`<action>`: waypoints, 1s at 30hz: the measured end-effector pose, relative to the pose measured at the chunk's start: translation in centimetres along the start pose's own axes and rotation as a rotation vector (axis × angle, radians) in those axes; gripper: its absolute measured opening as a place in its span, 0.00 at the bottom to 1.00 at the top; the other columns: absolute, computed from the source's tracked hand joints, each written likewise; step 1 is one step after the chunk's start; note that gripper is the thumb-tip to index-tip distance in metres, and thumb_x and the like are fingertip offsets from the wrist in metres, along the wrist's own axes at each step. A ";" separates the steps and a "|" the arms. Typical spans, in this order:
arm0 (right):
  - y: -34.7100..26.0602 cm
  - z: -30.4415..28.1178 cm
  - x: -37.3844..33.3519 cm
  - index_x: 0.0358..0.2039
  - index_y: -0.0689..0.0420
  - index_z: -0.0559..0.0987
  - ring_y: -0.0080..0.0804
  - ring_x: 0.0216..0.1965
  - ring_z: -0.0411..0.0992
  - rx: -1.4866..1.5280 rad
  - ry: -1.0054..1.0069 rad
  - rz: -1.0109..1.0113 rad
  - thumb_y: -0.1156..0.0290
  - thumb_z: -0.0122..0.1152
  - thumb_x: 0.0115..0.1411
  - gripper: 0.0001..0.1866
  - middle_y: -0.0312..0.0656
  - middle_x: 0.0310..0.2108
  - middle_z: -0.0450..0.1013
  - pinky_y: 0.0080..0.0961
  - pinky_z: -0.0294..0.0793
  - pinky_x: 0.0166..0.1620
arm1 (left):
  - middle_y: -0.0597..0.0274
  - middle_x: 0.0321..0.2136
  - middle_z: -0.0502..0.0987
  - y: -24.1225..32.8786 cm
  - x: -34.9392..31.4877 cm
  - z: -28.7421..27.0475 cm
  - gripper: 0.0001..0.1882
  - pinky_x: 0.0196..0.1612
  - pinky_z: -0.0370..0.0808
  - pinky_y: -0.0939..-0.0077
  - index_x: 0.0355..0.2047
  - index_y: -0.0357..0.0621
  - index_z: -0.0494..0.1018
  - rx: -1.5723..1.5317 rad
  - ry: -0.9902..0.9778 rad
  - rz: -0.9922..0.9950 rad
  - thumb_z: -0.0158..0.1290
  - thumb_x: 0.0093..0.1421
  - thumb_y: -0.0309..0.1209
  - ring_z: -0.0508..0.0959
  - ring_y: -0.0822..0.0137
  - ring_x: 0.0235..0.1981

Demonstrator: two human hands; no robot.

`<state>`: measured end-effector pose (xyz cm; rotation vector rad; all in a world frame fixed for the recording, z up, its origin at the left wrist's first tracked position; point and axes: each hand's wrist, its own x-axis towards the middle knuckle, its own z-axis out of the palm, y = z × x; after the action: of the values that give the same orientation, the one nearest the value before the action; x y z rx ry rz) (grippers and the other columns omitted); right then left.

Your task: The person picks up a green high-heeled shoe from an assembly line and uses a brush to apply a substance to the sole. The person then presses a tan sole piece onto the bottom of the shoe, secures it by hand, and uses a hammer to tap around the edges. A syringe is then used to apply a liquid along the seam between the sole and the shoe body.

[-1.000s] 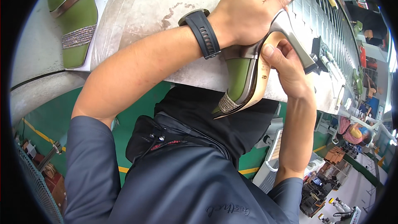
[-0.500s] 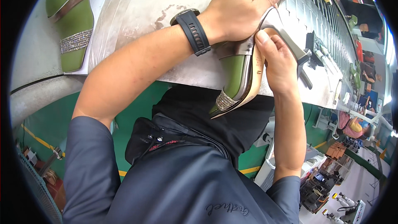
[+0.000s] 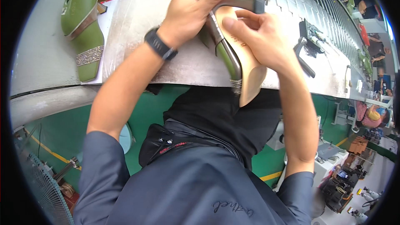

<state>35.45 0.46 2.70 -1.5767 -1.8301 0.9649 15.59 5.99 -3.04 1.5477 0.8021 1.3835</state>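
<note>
A green high-heeled sandal (image 3: 228, 60) with a pewter strap, a glittery band and a tan sole is between my hands, its toe pointing down toward me. My left hand (image 3: 193, 12) is closed round the heel end, thumb across the back of the shoe. Against the tan sole, my right hand (image 3: 266, 37) grips with its thumb on the sole and its fingers bent below the grey heel (image 3: 239, 2). The heel runs sideways to the right above that hand. A matching green sandal (image 3: 85, 33) lies on the left of the worktable.
The pale metal worktable (image 3: 137, 29) has its near edge before my waist. Right of my hands lie a hammer (image 3: 305, 58) and a black block with tools (image 3: 312, 37). A slatted conveyor (image 3: 287, 0) carries shoes behind. A fan (image 3: 39, 183) stands lower left.
Both hands and the sandal have moved left and up. The shoe has turned so more of its tan sole shows, and its heel now points right rather than down-right.
</note>
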 end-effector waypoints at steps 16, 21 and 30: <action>2.6 -0.9 -5.9 0.58 0.58 0.79 0.47 0.60 0.72 -0.680 0.123 -0.631 0.42 0.74 0.42 0.46 0.45 0.56 0.77 0.56 0.62 0.67 | 0.40 0.58 0.77 5.2 -10.1 -0.8 0.40 0.64 0.72 0.53 0.57 0.35 0.76 0.680 -0.431 0.381 0.75 0.48 0.44 0.78 0.45 0.60; 1.8 -0.6 -5.8 0.57 0.58 0.80 0.45 0.58 0.74 -0.705 0.113 -0.662 0.42 0.75 0.41 0.46 0.43 0.55 0.78 0.56 0.62 0.67 | 0.40 0.56 0.79 5.1 -10.0 -0.8 0.39 0.63 0.73 0.51 0.55 0.34 0.78 0.683 -0.442 0.401 0.74 0.48 0.46 0.79 0.44 0.59; 1.2 0.3 -5.8 0.54 0.60 0.80 0.41 0.54 0.77 -0.752 0.133 -0.673 0.42 0.75 0.42 0.44 0.43 0.53 0.79 0.54 0.64 0.66 | 0.42 0.54 0.80 5.3 -9.9 -0.4 0.37 0.64 0.72 0.50 0.53 0.35 0.79 0.712 -0.434 0.401 0.74 0.49 0.48 0.79 0.45 0.59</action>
<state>36.97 -5.22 1.94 -1.1598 -2.5191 -0.1553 13.08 -4.95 -2.33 2.5675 0.7717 0.9904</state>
